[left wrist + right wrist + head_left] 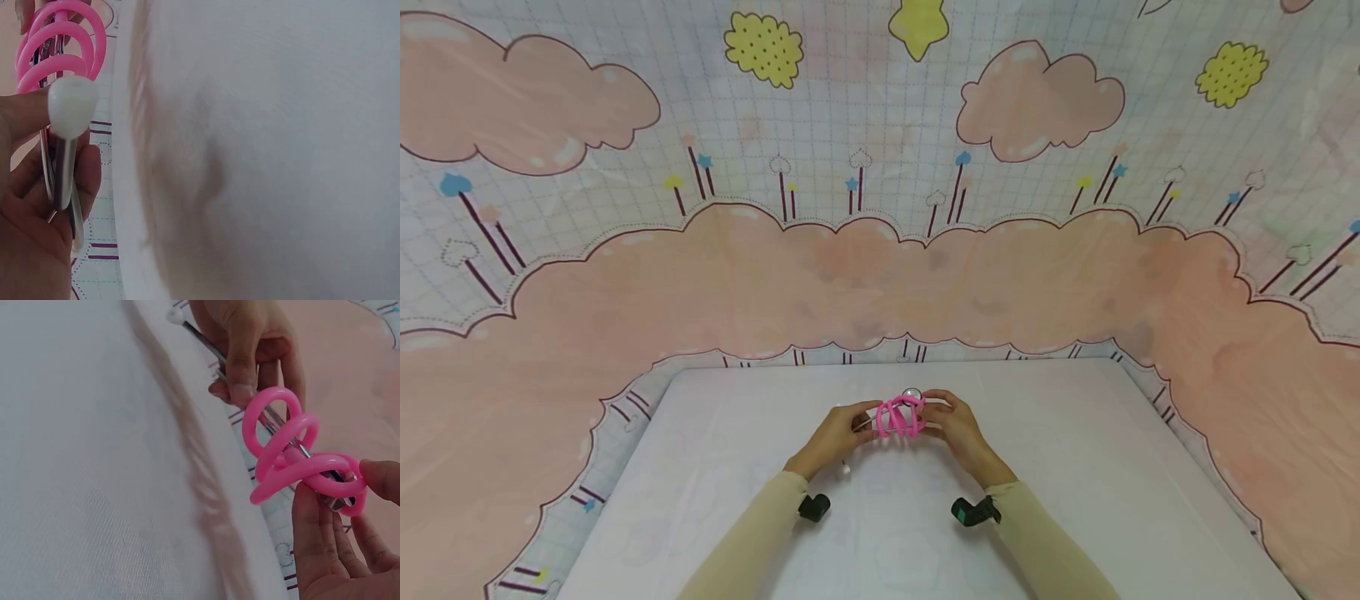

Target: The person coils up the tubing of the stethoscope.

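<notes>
A stethoscope is held up above the white table, its pink tubing [898,418] wound in loops around its metal ear tubes [64,172]. My left hand [833,433] grips the ear tubes between thumb and fingers. One white ear tip [72,107] sticks out past the left thumb and shows large in the left wrist view; it also appears in the right wrist view [175,315]. My right hand [958,429] pinches the other end of the coil, thumb against a pink loop and fingertips beneath. A round chest piece [912,395] shows at the coil's top, near the right fingertips.
The white table [700,500] spreads under both forearms. Behind and around it hangs a cloth [880,283] printed with clouds and stars. Black wrist cameras, one on the left wrist [814,507] and one on the right wrist [975,511], sit by the sleeve cuffs.
</notes>
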Available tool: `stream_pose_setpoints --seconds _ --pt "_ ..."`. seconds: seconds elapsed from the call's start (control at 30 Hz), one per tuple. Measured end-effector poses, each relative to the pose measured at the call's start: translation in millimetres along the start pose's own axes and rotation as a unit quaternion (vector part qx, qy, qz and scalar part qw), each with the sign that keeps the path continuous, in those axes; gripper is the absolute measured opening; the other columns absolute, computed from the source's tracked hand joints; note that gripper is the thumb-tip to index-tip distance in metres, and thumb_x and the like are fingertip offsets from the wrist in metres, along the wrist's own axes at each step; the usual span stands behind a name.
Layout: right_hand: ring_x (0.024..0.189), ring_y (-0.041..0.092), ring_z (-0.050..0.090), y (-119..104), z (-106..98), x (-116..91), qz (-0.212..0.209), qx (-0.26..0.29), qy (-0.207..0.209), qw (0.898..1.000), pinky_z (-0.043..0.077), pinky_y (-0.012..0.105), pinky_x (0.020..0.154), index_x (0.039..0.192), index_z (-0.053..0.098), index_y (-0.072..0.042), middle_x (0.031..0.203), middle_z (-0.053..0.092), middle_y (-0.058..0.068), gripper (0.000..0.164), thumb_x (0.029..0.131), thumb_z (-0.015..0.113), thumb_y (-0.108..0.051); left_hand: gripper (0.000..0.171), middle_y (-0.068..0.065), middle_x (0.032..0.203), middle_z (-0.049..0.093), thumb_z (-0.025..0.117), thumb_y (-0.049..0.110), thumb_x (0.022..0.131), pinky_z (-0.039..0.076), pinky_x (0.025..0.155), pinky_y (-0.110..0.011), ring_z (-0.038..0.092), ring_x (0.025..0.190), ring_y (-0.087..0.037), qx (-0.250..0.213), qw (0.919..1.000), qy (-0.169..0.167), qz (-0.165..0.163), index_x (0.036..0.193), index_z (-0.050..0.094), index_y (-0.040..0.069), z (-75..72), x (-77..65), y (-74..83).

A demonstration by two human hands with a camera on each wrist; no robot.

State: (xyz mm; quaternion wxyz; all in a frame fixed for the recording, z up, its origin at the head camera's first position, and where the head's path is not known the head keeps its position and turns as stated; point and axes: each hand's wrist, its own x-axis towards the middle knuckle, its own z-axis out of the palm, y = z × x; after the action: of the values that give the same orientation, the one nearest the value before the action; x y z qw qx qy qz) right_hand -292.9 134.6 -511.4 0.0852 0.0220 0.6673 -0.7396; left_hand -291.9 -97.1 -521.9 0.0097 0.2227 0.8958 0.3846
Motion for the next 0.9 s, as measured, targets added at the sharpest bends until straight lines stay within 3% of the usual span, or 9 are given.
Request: stream_pose_setpoints --seconds 0.17,0.37,0.53,0.73,0.9 --pt "0.08 0.015 0.063 5 0 7 0.002 0.001 0.005 1.0 0.055 0.038 0.078 0.12 0.053 -0.005 0.091 0.068 0.001 0.039 0.085 0.066 -0.011 0.05 0.0 0.09 0.065 0.069 0.018 0.084 0.047 0.075 -0.026 0.054 0.08 -0.009 -0.001 0.9998 -0.001 -0.018 0.132 0.053 0.02 1.3 5.7 -2.8" --pt "0.083 0.015 0.063 12 -1 13 0.005 -0.009 -0.007 1.0 0.054 0.041 0.083 0.126 0.049 -0.003 0.099 0.068 0.007 0.04 0.088 0.062 -0.011 0.044 -0.003 0.092 0.067 0.068 0.013 0.084 0.049 0.077 -0.03 0.059 0.082 -0.011 0.036 0.9993 0.008 -0.007 0.127 0.057 0.014 6.0 8.5 -10.1" --pt "0.086 0.015 0.064 15 -2 14 0.01 -0.013 -0.007 1.0 0.052 0.042 0.087 0.126 0.049 -0.002 0.105 0.066 0.012 0.041 0.088 0.062 -0.01 0.04 -0.007 0.102 0.069 0.067 0.011 0.084 0.051 0.085 -0.035 0.064 0.092 -0.016 0.029 0.9994 0.015 -0.012 0.123 0.059 0.013 9.3 8.4 -17.7" --pt "0.089 0.016 0.065 14 -6 11 -0.004 -0.033 0.006 0.999 0.053 0.04 0.087 0.126 0.049 0.001 0.113 0.062 0.018 0.043 0.087 0.063 -0.008 0.038 -0.01 0.105 0.069 0.068 0.012 0.084 0.052 0.086 -0.038 0.066 0.095 -0.022 0.014 0.9988 0.043 -0.017 0.121 0.06 0.006 5.0 1.7 -17.3" --pt "0.095 0.023 0.064 11 -15 3 -0.011 -0.067 0.009 0.998 0.052 0.041 0.087 0.126 0.048 0.004 0.121 0.056 0.025 0.04 0.089 0.058 -0.007 0.036 -0.009 0.105 0.069 0.067 0.017 0.085 0.05 0.087 -0.04 0.065 0.098 -0.021 0.052 0.9957 0.071 -0.028 0.118 0.063 0.006 -1.5 -11.8 -13.8"
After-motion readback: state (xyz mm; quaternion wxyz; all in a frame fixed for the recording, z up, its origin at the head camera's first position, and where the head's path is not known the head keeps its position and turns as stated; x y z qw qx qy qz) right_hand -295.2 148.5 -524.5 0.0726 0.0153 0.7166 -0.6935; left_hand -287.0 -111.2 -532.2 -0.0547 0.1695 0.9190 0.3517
